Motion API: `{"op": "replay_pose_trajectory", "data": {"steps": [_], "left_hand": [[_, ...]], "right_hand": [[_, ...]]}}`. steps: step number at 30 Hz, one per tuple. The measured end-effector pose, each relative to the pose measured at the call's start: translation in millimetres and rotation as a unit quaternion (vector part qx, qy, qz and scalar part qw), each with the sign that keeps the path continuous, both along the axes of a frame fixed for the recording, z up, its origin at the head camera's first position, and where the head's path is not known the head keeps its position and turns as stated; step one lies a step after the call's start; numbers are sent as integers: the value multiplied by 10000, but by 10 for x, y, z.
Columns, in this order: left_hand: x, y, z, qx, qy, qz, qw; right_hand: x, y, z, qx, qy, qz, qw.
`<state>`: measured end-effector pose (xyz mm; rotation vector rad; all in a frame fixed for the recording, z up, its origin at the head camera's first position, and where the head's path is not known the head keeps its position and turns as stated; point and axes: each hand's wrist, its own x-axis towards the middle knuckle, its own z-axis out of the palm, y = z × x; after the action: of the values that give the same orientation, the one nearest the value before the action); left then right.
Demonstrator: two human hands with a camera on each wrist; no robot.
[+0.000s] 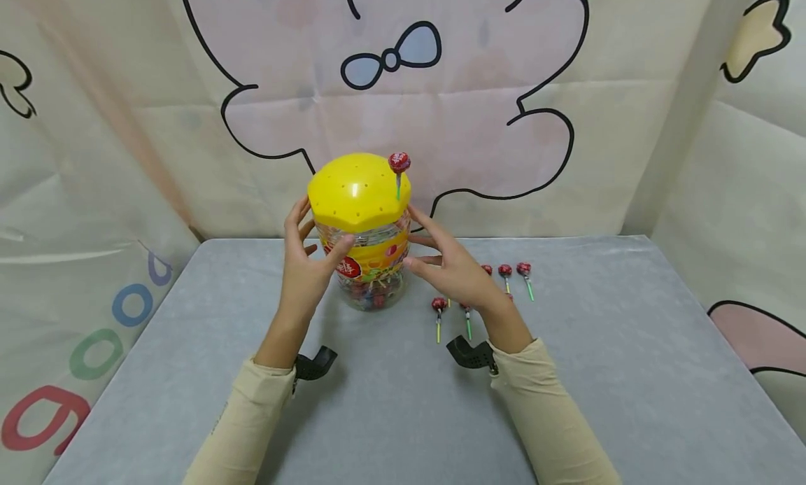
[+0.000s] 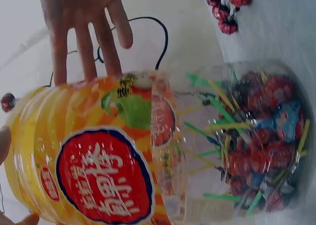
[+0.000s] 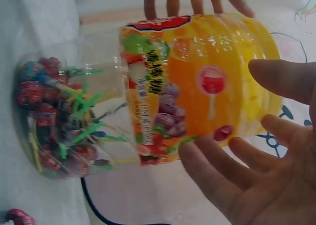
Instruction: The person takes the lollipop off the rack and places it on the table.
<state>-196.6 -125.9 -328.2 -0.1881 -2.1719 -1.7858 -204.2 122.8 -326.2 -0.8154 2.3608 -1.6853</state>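
A clear plastic lollipop jar (image 1: 374,261), with an orange fruit label and a yellow faceted lid (image 1: 352,191), stands between the two hands. Small holes dot the lid, and one red-wrapped lollipop (image 1: 399,163) sticks upright near its right edge. More lollipops with green and yellow sticks (image 2: 266,136) lie in the jar's bottom. My left hand (image 1: 305,271) is at the jar's left side, thumb across the front. On the opposite side, my right hand (image 1: 456,268) has its fingers spread, fairly straight, against or close to the label and lid (image 3: 261,96). Exact contact is hard to tell.
Several loose lollipops (image 1: 525,269) lie on the grey tabletop (image 1: 598,373) right of the jar, some partly hidden by the right hand. A printed curtain (image 1: 478,142) hangs behind the table, and a black strap (image 1: 472,353) sits at each wrist.
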Motion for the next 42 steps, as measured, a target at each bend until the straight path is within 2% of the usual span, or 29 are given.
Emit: {"op": "replay_pose_trajectory", "data": {"steps": [3, 8, 15, 21, 27, 32, 36, 42], "left_hand": [[-14, 6, 1, -60, -64, 75, 9999], [-20, -5, 20, -113, -140, -62, 9998], [48, -34, 42, -122, -86, 306, 9994], [55, -42, 42, -258, -120, 391, 9988], [79, -9, 14, -355, 99, 451, 9983], [86, -40, 5, -388, 180, 636, 9971], [73, -37, -5, -390, 150, 575, 9975], [26, 5, -18, -370, 138, 437, 9983]], "right_hand": [[10, 26, 12, 119, -3, -35, 9999], [22, 49, 20, 188, -60, -37, 9998], [-14, 24, -5, 92, -114, -69, 9999], [-21, 35, -10, 211, -16, -166, 9996], [-44, 19, -52, 121, -121, -237, 9996], [-53, -3, -24, 97, 28, -363, 9993], [-78, 18, 128, 29, 188, -678, 9975], [-208, 19, 573, -218, 840, -1074, 9904]]}}
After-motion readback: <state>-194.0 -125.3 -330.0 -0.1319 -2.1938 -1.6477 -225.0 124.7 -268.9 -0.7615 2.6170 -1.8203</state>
